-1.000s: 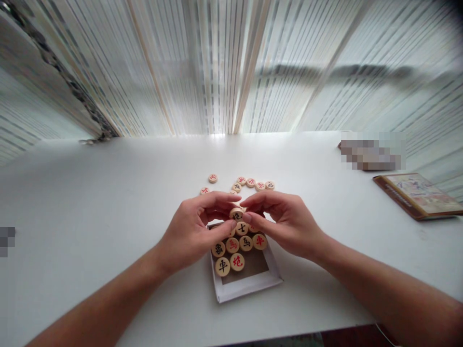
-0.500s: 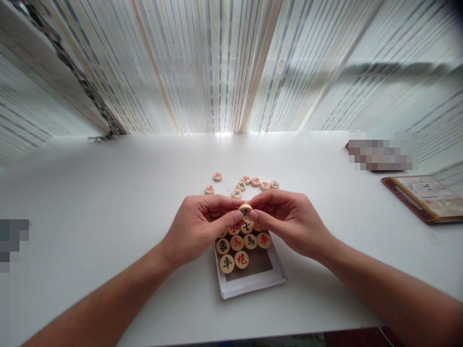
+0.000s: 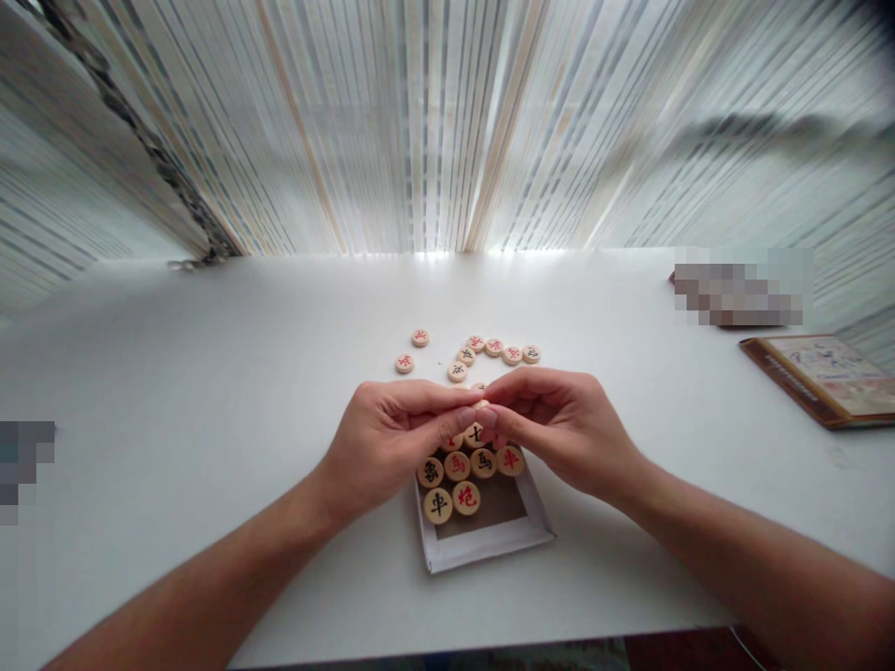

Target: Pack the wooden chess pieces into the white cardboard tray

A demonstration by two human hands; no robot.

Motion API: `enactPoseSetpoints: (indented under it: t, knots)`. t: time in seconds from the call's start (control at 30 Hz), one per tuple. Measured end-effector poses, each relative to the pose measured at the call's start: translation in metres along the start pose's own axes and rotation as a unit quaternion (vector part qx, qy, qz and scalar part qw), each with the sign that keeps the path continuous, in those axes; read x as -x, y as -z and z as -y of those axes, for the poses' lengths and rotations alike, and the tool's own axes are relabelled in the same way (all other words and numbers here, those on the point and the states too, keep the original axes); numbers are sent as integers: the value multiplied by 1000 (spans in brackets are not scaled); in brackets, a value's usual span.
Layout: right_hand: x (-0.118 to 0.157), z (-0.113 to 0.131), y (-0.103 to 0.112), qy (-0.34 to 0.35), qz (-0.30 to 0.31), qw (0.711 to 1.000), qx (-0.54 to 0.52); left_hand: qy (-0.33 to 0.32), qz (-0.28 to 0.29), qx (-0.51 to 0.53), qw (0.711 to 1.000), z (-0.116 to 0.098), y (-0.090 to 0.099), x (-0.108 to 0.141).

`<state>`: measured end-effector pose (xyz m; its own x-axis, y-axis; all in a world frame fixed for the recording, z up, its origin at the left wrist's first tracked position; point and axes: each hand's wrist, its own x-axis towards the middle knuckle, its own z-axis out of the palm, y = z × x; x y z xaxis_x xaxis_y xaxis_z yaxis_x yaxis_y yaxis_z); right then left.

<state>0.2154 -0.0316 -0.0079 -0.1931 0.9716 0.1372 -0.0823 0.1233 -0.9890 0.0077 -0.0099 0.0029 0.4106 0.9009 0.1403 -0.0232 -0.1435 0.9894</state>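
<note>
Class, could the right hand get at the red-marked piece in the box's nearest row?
Probably yes: nothing covers that red-marked piece, though the right hand seems busy pinching a pale piece.

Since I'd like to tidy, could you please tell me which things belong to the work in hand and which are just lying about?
Apparently in use:
held piece, between left hand and right hand
white box and boxed pieces
loose pieces beyond the hands

Apparently just lying about:
brown-edged flat item, right
blurred item behind it
left-edge blurred thing
</note>
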Motion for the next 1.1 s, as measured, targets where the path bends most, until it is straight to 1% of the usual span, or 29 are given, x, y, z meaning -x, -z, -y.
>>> enactPoseSetpoints:
  t: [0.17, 0.37, 0.53, 0.7, 0.83, 0.93, 1.1]
  knots:
    - [0, 1, 0, -28, 7, 1000, -7, 18, -1, -6, 1000, -1, -1, 1]
    - [-2, 3, 0, -61, 15, 998, -22, 51, 20, 6, 998, -2, 2, 0]
    - [-4, 3, 2, -85, 34, 994, -57, 88, 29, 55, 994, -2, 2, 0]
    - [-4, -1, 4, -106, 28, 988, -112, 103, 47, 119, 986, 0, 3, -1]
    - [-3, -3, 4, -102, 40, 983, -147, 107, 50, 129, 985, 1, 4, -3]
    - [-3, -2, 4, -113, 43, 978, -167, 117, 53, 135, 982, 2, 5, -3]
    - [-4, -1, 4, -138, 30, 977, -160, 135, 62, 154, 977, 2, 7, -2]
